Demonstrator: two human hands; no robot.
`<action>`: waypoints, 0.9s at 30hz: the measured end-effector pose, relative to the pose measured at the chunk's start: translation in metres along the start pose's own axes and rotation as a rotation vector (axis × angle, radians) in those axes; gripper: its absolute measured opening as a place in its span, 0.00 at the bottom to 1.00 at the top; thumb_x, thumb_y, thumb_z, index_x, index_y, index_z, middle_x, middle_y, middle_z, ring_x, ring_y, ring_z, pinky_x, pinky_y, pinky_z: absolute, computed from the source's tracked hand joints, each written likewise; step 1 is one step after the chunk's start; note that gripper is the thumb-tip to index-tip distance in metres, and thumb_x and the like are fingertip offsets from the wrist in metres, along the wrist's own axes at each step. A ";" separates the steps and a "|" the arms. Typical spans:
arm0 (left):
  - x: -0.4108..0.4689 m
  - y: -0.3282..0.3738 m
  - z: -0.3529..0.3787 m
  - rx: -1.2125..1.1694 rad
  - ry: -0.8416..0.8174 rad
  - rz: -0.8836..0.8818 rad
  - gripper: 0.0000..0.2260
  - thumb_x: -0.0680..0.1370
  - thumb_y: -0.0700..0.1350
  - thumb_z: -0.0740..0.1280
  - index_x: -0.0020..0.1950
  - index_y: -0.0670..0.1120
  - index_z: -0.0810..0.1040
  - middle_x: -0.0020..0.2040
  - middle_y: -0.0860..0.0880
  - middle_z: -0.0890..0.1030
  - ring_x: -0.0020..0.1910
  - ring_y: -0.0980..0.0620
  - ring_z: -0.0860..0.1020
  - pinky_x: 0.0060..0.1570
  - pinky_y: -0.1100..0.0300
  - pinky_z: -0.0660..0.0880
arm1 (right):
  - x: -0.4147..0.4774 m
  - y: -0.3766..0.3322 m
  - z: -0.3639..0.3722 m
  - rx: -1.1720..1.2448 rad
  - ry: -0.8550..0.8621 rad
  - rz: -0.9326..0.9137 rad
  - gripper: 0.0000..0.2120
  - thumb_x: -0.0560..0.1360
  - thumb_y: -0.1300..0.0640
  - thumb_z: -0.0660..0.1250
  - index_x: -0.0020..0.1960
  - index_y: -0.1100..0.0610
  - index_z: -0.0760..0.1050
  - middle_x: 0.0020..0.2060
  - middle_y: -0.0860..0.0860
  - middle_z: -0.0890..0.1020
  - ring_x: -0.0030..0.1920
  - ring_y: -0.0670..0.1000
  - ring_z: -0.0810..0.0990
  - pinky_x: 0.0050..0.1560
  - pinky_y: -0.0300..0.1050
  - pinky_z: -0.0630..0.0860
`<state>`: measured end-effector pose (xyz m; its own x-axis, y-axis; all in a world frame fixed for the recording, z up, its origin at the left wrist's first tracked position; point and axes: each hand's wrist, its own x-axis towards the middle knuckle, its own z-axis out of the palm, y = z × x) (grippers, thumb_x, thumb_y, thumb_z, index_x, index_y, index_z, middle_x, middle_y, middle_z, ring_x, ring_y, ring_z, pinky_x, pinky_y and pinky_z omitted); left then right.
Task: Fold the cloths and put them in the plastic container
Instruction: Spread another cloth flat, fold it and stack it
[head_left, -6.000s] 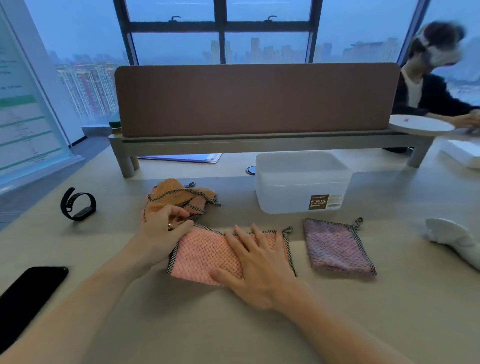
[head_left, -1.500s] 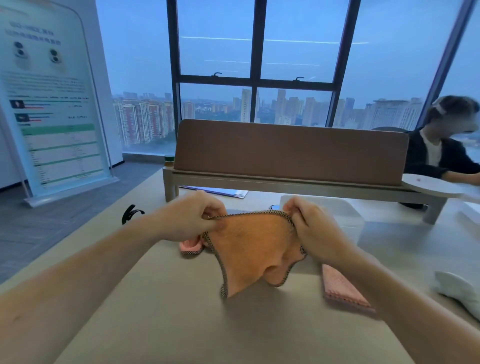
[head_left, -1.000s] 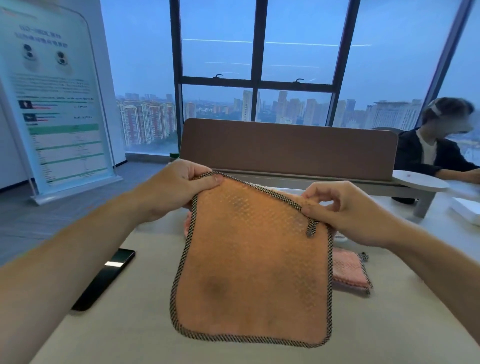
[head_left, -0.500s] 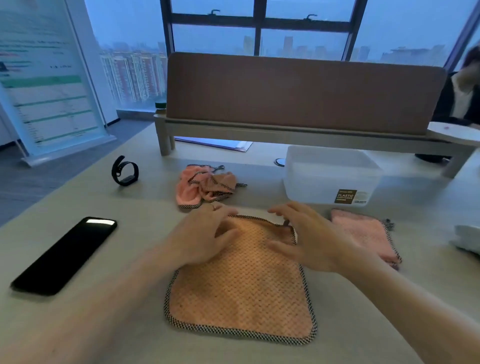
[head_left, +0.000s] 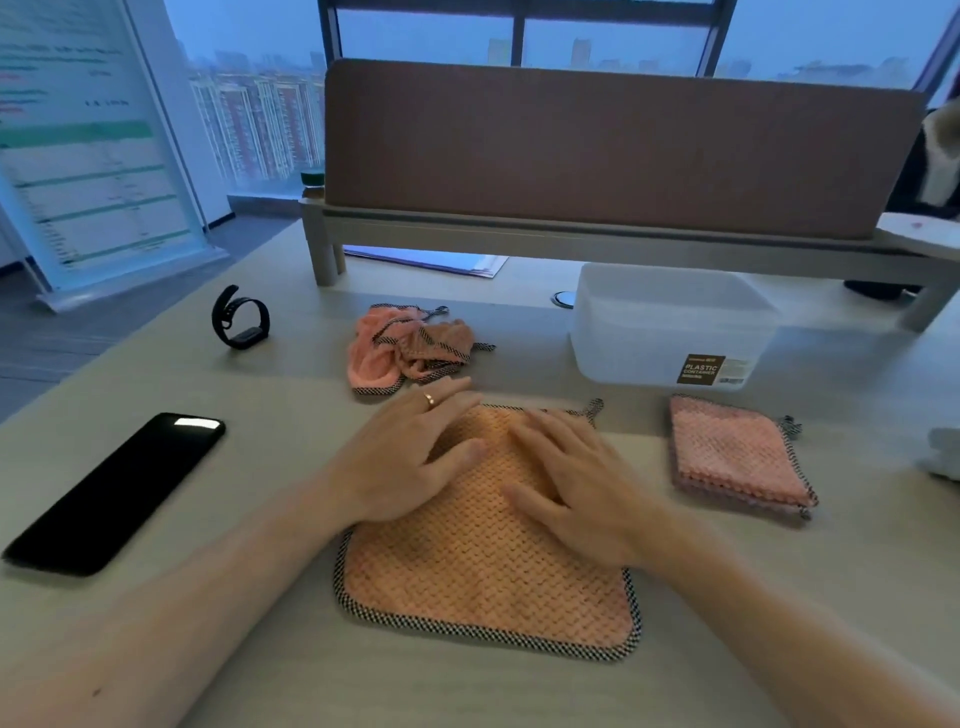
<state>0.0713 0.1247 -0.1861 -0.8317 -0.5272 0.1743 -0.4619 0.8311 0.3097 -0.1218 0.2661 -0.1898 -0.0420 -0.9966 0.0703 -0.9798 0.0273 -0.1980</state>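
The left forearm (head_left: 208, 597) and the right forearm (head_left: 779, 623), both bare, come in from the near corners and converge toward the middle. The left hand (head_left: 410, 457) lies palm down, its fingers straight and pointing far and to the right, with the thumb spread toward the other hand. The right hand (head_left: 571, 488) lies palm down just beside it, slightly blurred. Its fingers are straight and a little spread, pointing far and to the left. A narrow gap separates the two hands.

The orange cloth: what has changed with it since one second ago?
A second ago both hands held the orange cloth up by its top corners. Now it lies flat on the table; the left hand and right hand have let go and rest on it. The folded pink cloth, crumpled cloths and plastic container stayed put.
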 end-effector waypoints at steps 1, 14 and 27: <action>-0.007 -0.003 0.001 0.068 -0.063 -0.009 0.32 0.81 0.67 0.53 0.82 0.57 0.56 0.83 0.57 0.56 0.81 0.56 0.53 0.80 0.54 0.49 | -0.002 0.001 0.006 -0.012 -0.047 0.016 0.36 0.78 0.29 0.45 0.82 0.43 0.47 0.82 0.44 0.49 0.81 0.46 0.44 0.81 0.51 0.41; -0.097 0.003 -0.045 -0.297 -0.161 0.110 0.09 0.71 0.52 0.79 0.44 0.57 0.80 0.43 0.56 0.82 0.43 0.53 0.81 0.42 0.62 0.77 | -0.097 0.004 -0.027 0.246 0.162 -0.243 0.15 0.73 0.41 0.73 0.54 0.47 0.76 0.50 0.40 0.78 0.52 0.42 0.77 0.54 0.39 0.74; -0.107 0.013 -0.041 0.001 -0.177 0.069 0.14 0.75 0.38 0.64 0.51 0.58 0.70 0.46 0.61 0.75 0.44 0.61 0.73 0.43 0.65 0.68 | -0.108 0.022 -0.012 0.260 0.254 -0.139 0.17 0.73 0.69 0.69 0.55 0.49 0.79 0.51 0.41 0.83 0.52 0.41 0.81 0.54 0.40 0.78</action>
<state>0.1666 0.1844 -0.1624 -0.9026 -0.4296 0.0276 -0.4021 0.8643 0.3022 -0.1408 0.3754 -0.1895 0.0085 -0.9379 0.3468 -0.8988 -0.1592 -0.4083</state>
